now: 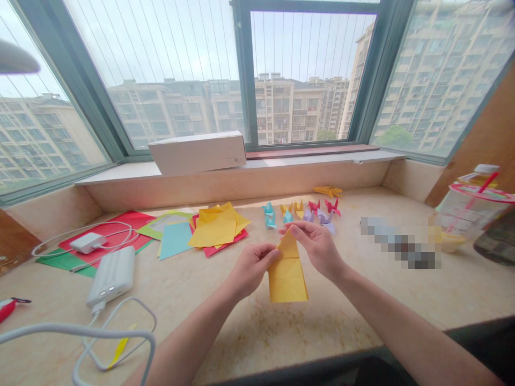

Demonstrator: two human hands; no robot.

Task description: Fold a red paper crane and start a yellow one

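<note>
A yellow sheet of origami paper (288,279), folded to a point at its top and creased across, is held up over the stone ledge. My left hand (256,266) pinches its left edge between thumb and fingers. At the pointed top, my right hand (315,244) grips the paper with thumb and fingertips. Just beyond my hands stand several small folded paper figures, among them a blue one (269,215), a red one (332,207) and a purple one (325,219). Farther back lies a yellow folded piece (328,191).
Yellow paper sheets (217,228) lie piled left of centre, beside a blue sheet (176,240) and a red sheet (107,236). A white power bank (111,276) with cables sits at left. A white box (198,152) rests by the window. At right stands a plastic cup (466,214).
</note>
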